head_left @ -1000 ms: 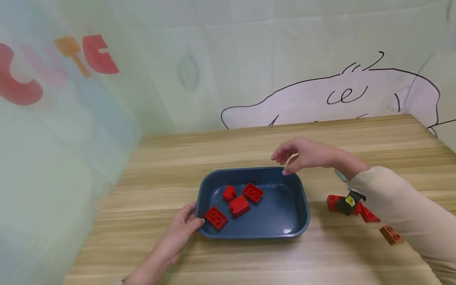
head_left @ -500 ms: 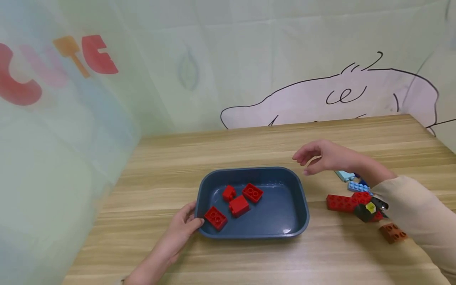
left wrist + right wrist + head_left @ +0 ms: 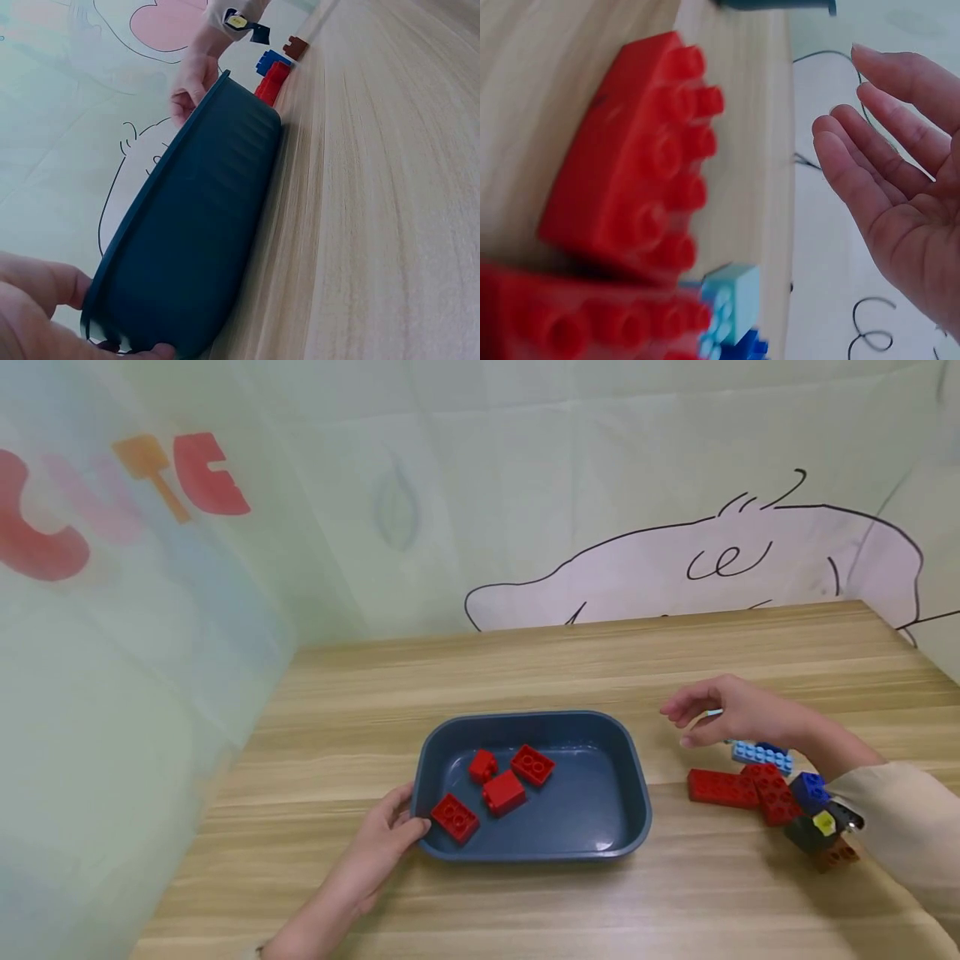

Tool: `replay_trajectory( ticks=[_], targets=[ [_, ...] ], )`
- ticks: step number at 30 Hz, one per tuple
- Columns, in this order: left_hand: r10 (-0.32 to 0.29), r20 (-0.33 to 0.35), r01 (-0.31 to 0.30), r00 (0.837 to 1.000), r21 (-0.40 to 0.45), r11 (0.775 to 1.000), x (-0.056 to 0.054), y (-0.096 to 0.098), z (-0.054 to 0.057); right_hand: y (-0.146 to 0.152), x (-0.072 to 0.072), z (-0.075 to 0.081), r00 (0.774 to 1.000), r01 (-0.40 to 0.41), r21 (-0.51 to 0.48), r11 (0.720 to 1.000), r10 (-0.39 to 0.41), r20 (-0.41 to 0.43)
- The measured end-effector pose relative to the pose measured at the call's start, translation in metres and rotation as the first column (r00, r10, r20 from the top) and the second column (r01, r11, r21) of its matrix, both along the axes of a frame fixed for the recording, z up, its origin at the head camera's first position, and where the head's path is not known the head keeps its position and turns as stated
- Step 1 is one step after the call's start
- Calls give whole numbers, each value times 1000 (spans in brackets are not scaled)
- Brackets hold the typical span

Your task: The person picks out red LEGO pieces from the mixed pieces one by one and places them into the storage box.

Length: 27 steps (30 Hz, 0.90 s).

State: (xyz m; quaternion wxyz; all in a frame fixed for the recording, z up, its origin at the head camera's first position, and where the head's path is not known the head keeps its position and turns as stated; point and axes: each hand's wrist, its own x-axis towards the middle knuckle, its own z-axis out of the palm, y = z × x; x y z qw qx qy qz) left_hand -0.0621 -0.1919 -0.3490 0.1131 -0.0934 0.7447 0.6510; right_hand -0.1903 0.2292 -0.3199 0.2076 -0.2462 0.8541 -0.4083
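Note:
My left hand grips the left end of a dark blue plastic tray, thumb over the rim and fingers against its outer side. Inside the tray lie several red toy building bricks, mostly toward the left half. My right hand hovers above the table to the right of the tray. In the right wrist view the right hand has relaxed, spread fingers and holds nothing. Below it on the table lies a long red brick, with another red brick beside it.
Right of the tray, a light blue brick, a dark blue brick and a brown brick lie grouped with the red ones. The wrist camera covers part of this group. A patterned wall sheet stands behind the wooden table.
My right hand has moved right, away from over the tray's far right corner toward the loose bricks. The left hand and the tray have stayed in place.

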Motion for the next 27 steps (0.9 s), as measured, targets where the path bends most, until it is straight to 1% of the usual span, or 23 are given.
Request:
replay_trajectory(
  ticks=[5,12,14,21,24,27],
  targets=[
    [-1,-7,1,1000,-4,1000,-1,0,-1,16,7,-8,1000,18,6,1000,-18,-14],
    [4,-5,-4,1000,-9,1000,-1,0,-1,37,16,-15,999,20,-42,999,-19,28],
    [6,-1,-6,1000,-10,1000,-1,0,0,41,18,-16,999,16,-38,999,-14,30],
    [12,1,-12,1000,-11,1000,0,0,0,53,25,-21,1000,1,18,1000,-2,25],
    [7,4,-7,1000,-16,1000,0,0,0,54,27,-23,1000,-4,49,999,4,10],
    [10,18,-10,1000,-25,1000,0,0,1,55,29,-24,999,-37,82,996,39,-28]
  ],
)
